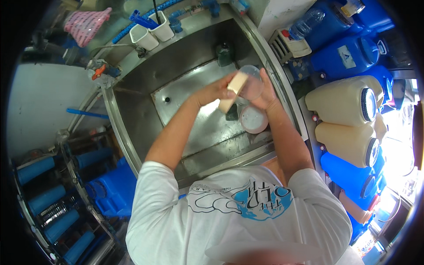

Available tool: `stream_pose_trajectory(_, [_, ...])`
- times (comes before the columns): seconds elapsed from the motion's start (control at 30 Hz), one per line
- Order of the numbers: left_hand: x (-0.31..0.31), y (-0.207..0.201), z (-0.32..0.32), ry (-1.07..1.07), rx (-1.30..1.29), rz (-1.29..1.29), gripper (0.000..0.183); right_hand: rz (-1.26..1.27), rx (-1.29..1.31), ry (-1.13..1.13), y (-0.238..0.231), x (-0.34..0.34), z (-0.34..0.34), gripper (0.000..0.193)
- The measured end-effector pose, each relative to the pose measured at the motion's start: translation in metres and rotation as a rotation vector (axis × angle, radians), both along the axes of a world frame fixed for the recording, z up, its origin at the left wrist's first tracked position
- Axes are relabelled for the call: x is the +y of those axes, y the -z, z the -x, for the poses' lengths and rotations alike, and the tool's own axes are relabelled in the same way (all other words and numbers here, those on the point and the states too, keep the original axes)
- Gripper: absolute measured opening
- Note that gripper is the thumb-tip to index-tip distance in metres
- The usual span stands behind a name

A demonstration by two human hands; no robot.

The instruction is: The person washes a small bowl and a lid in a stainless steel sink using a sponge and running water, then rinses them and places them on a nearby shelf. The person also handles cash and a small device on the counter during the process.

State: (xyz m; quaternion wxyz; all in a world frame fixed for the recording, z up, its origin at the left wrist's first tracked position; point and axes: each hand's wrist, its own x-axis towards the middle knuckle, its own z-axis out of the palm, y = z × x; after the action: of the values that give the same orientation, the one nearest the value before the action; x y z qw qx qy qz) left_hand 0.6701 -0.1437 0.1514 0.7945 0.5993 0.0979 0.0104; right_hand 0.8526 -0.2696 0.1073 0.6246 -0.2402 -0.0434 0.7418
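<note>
My left hand (213, 92) grips a pale yellow sponge (234, 90), slightly smeared by motion. Its edge overlaps a clear round plastic container (251, 76), which my right hand (266, 96) holds up by its side. Both hands are over the right half of a stainless steel sink (194, 124). Below my right hand, a round tub (253, 119) with a pinkish rim and whitish contents sits in the sink. A dark green object (232, 113) lies beside that tub, partly hidden by the sponge. Near the sink's far wall stands a dark green bottle (224, 54).
Two white holders (145, 37), one with blue-handled tools, stand on the far ledge. An orange-handled valve (99, 72) is at the far left corner. Blue drums (345, 54) and beige jerrycans (342, 100) line the right side. A rack with blue rollers (47, 199) stands left.
</note>
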Motion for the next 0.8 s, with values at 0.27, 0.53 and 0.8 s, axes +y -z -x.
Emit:
stream_pose_trajectory(0.27, [0.176, -0.068, -0.086, -0.772, 0.26, -1.133, 0.114, 0.247, -1.932, -0.363, 0.117, 0.007, -0.008, 0.069])
stream_pose_trajectory(0.53, [0.176, -0.065, -0.094, -0.969, 0.263, -0.324, 0.11, -0.106, -2.398, -0.351, 0.134, 0.026, 0.075, 0.066])
stream_pose_trajectory(0.8, [0.169, -0.049, -0.071, -1.059, 0.154, -0.105, 0.103, -0.159, -2.458, -0.337, 0.134, 0.034, 0.073, 0.067])
